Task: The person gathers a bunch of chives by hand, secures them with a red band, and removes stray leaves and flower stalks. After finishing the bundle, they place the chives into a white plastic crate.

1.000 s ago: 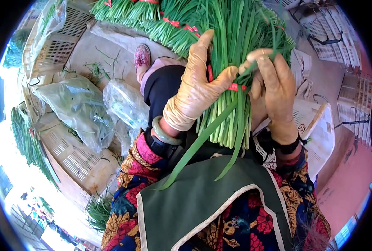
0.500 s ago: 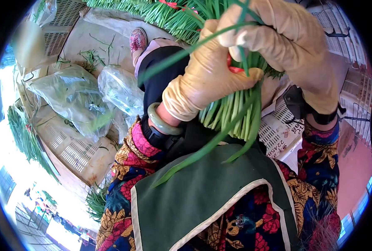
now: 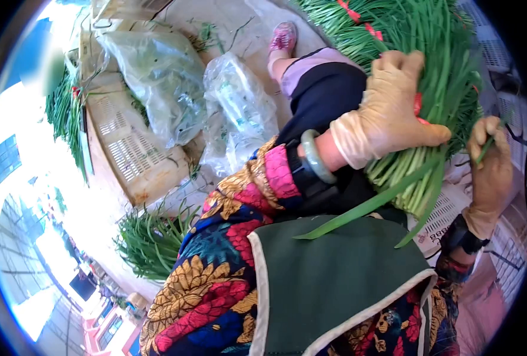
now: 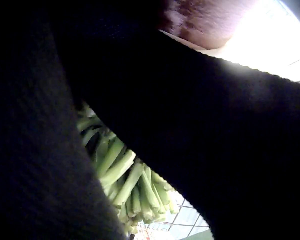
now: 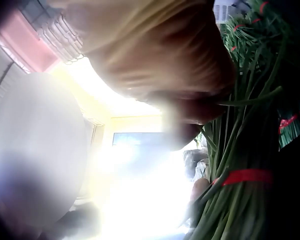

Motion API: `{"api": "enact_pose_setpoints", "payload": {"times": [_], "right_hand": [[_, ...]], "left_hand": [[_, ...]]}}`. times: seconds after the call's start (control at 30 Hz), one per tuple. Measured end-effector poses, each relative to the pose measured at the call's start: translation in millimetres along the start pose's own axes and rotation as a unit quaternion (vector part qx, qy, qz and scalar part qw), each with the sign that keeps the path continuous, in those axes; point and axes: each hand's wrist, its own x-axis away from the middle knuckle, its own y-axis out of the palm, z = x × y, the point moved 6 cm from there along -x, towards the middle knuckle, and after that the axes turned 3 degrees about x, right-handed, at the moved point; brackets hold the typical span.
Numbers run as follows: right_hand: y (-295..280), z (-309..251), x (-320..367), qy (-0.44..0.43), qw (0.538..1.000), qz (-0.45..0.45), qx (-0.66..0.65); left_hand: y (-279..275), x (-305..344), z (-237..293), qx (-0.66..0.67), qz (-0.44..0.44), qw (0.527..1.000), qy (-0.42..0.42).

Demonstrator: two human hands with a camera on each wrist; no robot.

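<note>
In the head view my gloved left hand (image 3: pixel 388 113) grips a thick bunch of garlic chives (image 3: pixel 409 187) near its red band (image 3: pixel 417 107), thumb across the stems. The pale cut ends point down toward my lap. A long loose leaf (image 3: pixel 364 207) hangs from the bunch over the green apron. To the right of the bunch, my gloved right hand (image 3: pixel 492 169) pinches a short piece of green leaf (image 3: pixel 484 149). Stem ends (image 4: pixel 135 195) show in the left wrist view, mostly hidden by dark fabric. The right wrist view shows the banded bunch (image 5: pixel 235 200) beside the right glove (image 5: pixel 160 50).
More red-tied chive bundles (image 3: pixel 334 24) are heaped beyond my left hand. Clear plastic bags (image 3: pixel 163 83) lie at the left next to a slotted crate (image 3: pixel 121 142). Loose greens (image 3: pixel 154 243) sit by my left elbow. Wire racks and crates stand at the right edge.
My right hand has come away from the band, rising across the left thumb, then dropping to the right with a leaf piece. The left hand keeps its grip. The head view has turned left.
</note>
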Motion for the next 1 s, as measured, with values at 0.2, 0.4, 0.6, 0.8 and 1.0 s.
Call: {"api": "enact_pose_setpoints", "payload": {"times": [0.2, 0.4, 0.6, 0.8, 1.0], "right_hand": [[-6.8, 30.0, 5.2, 0.017, 0.997, 0.031, 0.065], [16.9, 49.1, 1.4, 0.025, 0.998, 0.046, 0.037], [40.7, -1.0, 10.5, -0.045, 0.998, -0.032, 0.034], [57.9, -41.6, 34.3, -0.127, 0.984, -0.096, -0.080], [78.0, -81.7, 76.1, -0.233, 0.970, -0.048, 0.046]], "left_hand": [[-4.3, -0.8, 4.8, 0.183, -0.120, 0.967, -0.131], [13.4, -5.9, -9.6, 0.393, -0.156, 0.896, -0.134], [-11.0, -22.7, 25.8, 0.514, -0.139, 0.836, -0.128], [-32.9, -31.1, 60.7, 0.466, -0.108, 0.873, -0.096], [-28.7, 1.4, 77.0, 0.437, -0.071, 0.892, -0.091]]}}
